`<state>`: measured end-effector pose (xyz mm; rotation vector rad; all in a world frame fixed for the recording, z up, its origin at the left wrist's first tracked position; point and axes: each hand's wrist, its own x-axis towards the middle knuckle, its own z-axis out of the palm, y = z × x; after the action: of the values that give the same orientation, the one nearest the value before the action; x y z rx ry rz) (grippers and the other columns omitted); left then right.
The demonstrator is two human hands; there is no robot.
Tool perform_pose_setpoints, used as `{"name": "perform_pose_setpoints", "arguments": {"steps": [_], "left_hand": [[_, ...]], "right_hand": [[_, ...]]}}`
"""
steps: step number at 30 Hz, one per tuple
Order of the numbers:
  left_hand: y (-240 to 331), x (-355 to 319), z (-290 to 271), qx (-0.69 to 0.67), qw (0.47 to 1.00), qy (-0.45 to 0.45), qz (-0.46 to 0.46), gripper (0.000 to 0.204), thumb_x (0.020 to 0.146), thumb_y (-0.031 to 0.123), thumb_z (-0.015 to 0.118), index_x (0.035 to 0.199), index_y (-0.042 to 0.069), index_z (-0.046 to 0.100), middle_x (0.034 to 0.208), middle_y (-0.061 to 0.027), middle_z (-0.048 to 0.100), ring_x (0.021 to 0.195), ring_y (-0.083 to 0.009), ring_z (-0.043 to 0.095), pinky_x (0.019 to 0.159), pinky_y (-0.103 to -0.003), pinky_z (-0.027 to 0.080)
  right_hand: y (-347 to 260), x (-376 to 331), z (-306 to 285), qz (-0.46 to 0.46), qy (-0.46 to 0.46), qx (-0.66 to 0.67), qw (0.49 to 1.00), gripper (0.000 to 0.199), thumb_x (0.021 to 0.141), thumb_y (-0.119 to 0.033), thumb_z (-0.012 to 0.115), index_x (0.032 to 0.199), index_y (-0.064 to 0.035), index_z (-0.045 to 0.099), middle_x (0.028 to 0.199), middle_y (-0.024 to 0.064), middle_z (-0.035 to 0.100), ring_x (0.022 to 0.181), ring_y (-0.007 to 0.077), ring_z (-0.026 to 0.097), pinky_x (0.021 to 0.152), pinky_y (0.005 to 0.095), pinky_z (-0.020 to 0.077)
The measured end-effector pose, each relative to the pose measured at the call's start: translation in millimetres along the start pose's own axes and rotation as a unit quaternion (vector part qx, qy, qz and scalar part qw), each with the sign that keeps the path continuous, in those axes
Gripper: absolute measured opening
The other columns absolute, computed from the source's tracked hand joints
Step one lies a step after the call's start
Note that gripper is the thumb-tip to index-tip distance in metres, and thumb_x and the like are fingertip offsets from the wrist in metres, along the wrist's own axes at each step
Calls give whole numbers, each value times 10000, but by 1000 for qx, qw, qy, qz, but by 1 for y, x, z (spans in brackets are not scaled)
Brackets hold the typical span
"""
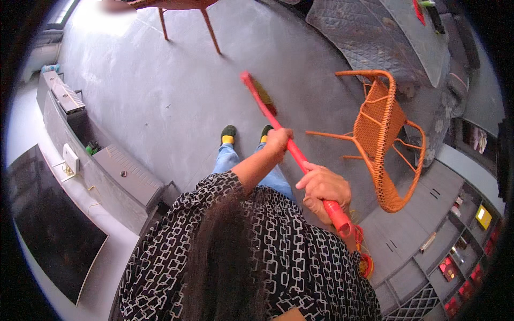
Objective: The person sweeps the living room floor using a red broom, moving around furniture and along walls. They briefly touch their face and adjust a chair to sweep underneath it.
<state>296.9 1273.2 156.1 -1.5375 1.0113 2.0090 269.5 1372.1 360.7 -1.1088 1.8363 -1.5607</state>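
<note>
A red-handled broom (pixel 297 155) runs slantwise in front of me, its top end near my right side. Its head, with dark yellowish bristles (pixel 264 98), is down at the grey floor (pixel 176 85) ahead of my feet and slightly blurred. My left hand (pixel 279 142) is wrapped round the handle lower down. Nearer the top end, my right hand (pixel 325 191) also grips the handle, fingers curled over it. Both my feet, in dark shoes (pixel 228 131) with yellow at the ankles, stand just short of the broom head.
An orange woven chair (pixel 381 117) stands close on the right. Another chair's legs (pixel 210 29) show at the far side. A grey quilted sofa (pixel 348 32) lies far right, shelves (pixel 423 235) near right. Along the left run a low cabinet (pixel 126 171) and a black screen (pixel 51 224).
</note>
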Motion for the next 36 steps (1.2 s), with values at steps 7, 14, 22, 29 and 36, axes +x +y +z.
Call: {"name": "perform_pose_setpoints", "arguments": {"steps": [7,14,22,29,36], "left_hand": [[40,8,-121,13,984,157,84,153,648,139,591,602,7,529,504,-65,477,374,-167,410,354,-320,285],[48,-30,-109,-207,978,-8,35,293,776,317,612,719,40,536,644,-94,582,462,-180,495,399,-295,390],[-13,-41,-9,-166,961,-199,-98,105,706,101,576,735,33,501,630,-70,529,503,-172,495,405,-311,374],[-37,-4,-45,-35,996,-12,-81,171,647,106,608,729,-28,540,603,-115,526,468,-212,516,386,-339,364],[-21,72,-157,-22,974,208,83,157,664,112,565,568,-11,545,504,-111,527,414,-226,519,373,-346,375]], "right_hand": [[26,28,74,4,50,95,994,174,760,-96,598,640,-24,494,645,70,553,722,273,598,903,527,385],[-38,3,55,24,147,86,985,150,761,-112,617,682,-21,528,693,97,595,757,297,626,854,559,414],[-103,17,50,30,-42,-78,996,172,692,-161,672,666,-48,545,622,57,586,667,247,633,807,500,457],[-36,-16,53,87,66,-13,994,233,739,-178,650,604,-60,502,618,67,585,686,262,633,834,494,442],[23,-39,86,155,128,101,974,137,852,-137,550,780,-23,523,895,168,617,969,345,573,857,448,426]]}}
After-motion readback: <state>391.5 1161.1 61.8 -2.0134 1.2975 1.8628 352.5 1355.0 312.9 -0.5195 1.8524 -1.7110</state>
